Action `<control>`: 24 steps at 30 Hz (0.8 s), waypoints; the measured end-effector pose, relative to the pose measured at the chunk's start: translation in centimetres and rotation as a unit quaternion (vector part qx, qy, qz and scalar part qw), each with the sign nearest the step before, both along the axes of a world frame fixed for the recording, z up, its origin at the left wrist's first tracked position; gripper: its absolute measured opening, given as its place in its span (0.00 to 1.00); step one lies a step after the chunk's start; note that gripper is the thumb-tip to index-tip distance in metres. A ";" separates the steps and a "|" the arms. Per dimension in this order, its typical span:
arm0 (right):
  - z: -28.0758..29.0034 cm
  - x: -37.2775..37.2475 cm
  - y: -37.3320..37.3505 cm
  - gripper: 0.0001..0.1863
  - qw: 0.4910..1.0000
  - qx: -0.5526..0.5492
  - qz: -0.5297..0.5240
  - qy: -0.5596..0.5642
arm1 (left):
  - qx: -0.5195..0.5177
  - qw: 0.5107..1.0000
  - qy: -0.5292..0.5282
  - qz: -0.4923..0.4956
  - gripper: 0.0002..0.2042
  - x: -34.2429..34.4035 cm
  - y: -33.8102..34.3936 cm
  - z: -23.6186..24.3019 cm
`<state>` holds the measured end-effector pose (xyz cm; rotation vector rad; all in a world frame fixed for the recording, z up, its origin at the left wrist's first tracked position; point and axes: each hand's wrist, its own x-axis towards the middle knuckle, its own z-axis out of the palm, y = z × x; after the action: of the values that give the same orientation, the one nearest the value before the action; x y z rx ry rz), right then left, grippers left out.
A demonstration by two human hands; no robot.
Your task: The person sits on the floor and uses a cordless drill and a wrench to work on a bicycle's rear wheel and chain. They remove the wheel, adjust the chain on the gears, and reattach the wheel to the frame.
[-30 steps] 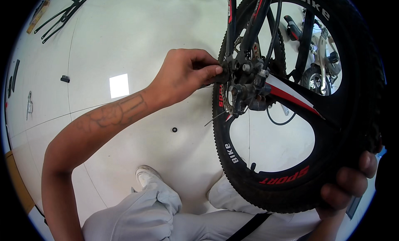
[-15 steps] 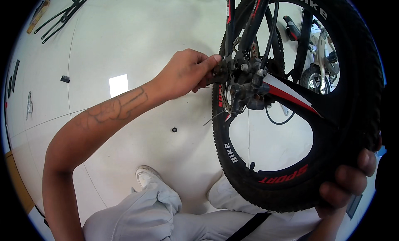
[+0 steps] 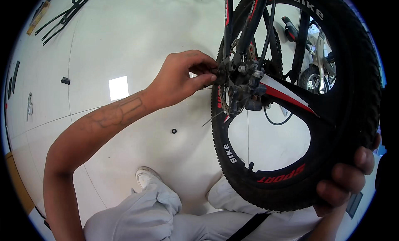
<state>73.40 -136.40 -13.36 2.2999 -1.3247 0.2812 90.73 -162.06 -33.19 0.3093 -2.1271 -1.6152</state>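
A bicycle wheel with a black knobbly tyre (image 3: 359,70) and wide black spokes fills the right side, set in a black, red and white frame (image 3: 248,31). My left hand (image 3: 187,74) is closed at the hub, thumb and fingers pinching a small dark part (image 3: 221,75) at the axle end; its exact kind is hidden. Just right of it sit a dirty disc brake caliper (image 3: 245,93) and a perforated brake disc (image 3: 225,100). A loose thin cable end (image 3: 211,119) sticks out below. My right hand (image 3: 346,178) wraps around the tyre's lower right edge, palm hidden.
On the pale tiled floor lie a small black ring (image 3: 174,131), a small black block (image 3: 65,80), a metal tool (image 3: 29,106) and a black forked frame part (image 3: 66,18). My light shoe (image 3: 146,174) is below. Another wheeled vehicle (image 3: 318,74) shows through the wheel.
My left hand has turned at the wrist: its thumb has come down and the fingers now arch over the axle end. The bicycle has shifted slightly left; my right hand keeps its grip.
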 end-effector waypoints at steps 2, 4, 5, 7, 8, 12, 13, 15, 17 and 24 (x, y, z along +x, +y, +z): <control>0.1 0.0 0.0 0.16 1.000 0.005 -0.003 0.002 | 0.049 0.998 -0.035 0.010 0.08 -0.2 0.4 0.5; 0.4 -0.7 1.2 0.16 1.000 0.010 -0.005 0.003 | 0.136 0.985 -0.101 0.016 0.09 -0.1 0.7 1.4; 0.4 -0.6 1.1 0.17 1.000 0.013 -0.005 0.002 | 0.128 0.985 -0.114 0.019 0.09 -0.2 0.8 1.6; 0.4 -0.5 1.2 0.17 1.000 0.018 -0.006 0.003 | 0.111 0.984 -0.138 0.026 0.10 -0.2 0.8 2.0; 0.4 -0.3 1.1 0.17 1.000 0.020 -0.006 0.003 | 0.107 0.985 -0.134 0.025 0.11 -0.3 0.8 1.9; 0.3 0.4 0.7 0.18 1.000 0.028 -0.007 0.004 | 0.060 0.985 -0.159 0.020 0.14 -0.5 0.7 2.2; 0.4 -0.1 1.0 0.19 1.000 0.030 -0.006 0.004 | 0.040 0.983 -0.176 0.019 0.15 -0.5 0.7 2.4; 0.5 -0.4 1.1 0.19 0.999 0.034 -0.004 0.003 | -0.021 0.984 -0.176 0.027 0.18 -1.0 0.7 2.0; 0.9 -1.2 2.2 0.20 0.999 0.038 -0.005 0.005 | -0.051 0.981 -0.185 0.020 0.21 -1.5 0.5 1.9; 1.2 -1.9 2.7 0.14 0.999 0.024 -0.010 0.035 | 0.141 0.965 -0.219 -0.018 0.24 -1.5 -0.1 2.0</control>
<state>71.55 -133.73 -12.14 2.3131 -1.3323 0.1619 89.22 -162.16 -31.18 0.7875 -2.2093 -2.0237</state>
